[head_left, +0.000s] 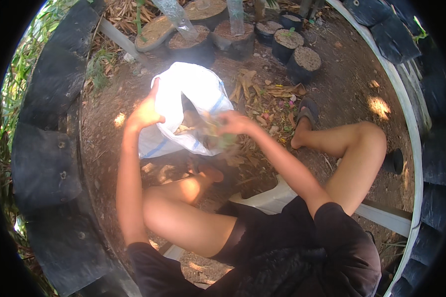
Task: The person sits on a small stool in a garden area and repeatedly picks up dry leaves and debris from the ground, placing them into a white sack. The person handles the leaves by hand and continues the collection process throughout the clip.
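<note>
Nearest, at the bottom of the frame, dark cloth shorts [282,225] spread over a pale, smooth, curved-edged seat [272,195] that looks like moulded plastic. Beyond the knees, just above the centre-left, stands the white sack [186,76], thin and creased like woven plastic, striped blue, its mouth gaping toward the wearer. The left hand [146,114] grips its left rim, thumb on the near face, the other fingers partly hidden by the fabric. At the right side of the mouth, the right hand [234,123] is blurred, its fingers bent toward a smear of green-brown leafy matter [224,137]; whether they are closed on it I cannot tell. Dry, pale scraps [185,127] show inside.

The step in hand seems to be passing leaves through the mouth; the next move probably calls for the rim held wide and a loose, scooping grasp.

Right of the sack, curled, brittle leaf litter [265,101] covers brown, crumbly soil. Farther off, along the top, sit round black pots [191,53] with grainy fill, two bearing clear, wrinkled plastic sleeves [237,17].
</note>
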Demonstrator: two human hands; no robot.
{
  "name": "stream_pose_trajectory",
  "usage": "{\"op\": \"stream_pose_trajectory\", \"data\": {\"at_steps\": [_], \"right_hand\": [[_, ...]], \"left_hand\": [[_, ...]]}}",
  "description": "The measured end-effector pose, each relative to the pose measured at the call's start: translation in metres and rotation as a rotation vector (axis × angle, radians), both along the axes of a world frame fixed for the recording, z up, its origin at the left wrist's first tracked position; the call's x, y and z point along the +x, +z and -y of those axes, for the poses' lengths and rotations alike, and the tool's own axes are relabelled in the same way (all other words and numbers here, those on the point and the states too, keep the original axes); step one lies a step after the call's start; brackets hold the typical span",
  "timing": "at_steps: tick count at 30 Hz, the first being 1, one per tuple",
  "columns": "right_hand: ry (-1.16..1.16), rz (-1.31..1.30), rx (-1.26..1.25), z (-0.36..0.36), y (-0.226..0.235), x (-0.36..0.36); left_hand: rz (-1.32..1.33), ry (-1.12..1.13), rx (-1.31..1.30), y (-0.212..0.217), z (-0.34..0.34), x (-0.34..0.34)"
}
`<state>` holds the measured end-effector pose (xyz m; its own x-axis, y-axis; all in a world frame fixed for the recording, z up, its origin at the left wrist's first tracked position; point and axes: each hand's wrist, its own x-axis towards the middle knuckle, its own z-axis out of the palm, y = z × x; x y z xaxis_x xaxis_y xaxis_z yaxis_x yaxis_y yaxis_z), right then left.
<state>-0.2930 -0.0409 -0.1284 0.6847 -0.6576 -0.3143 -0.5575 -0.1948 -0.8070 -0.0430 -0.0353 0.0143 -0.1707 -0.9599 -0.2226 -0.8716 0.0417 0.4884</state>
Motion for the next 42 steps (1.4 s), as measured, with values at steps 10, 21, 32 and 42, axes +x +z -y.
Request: {"op": "stream_pose_trajectory", "data": {"at_steps": [10,21,32,42], "right_hand": [[-0.521,-0.010,0.048,-0.037,-0.095,-0.026],[-0.187,-0.231,0.095,-0.128,-0.160,0.013],[0.098,-0.382,-0.158,-0.121,-0.159,0.045],[0.154,-0.296,-0.139,-0.096,-0.206,0.111]], "left_hand": [[-0.006,0.144,-0.054,-0.008,-0.017,0.036],[-0.150,0.161,-0.061,-0.010,-0.011,0.036],[-0.230,0.310,-0.674,-0.019,-0.007,0.047],[-0.138,0.377,-0.935,-0.031,-0.019,0.077]]}}
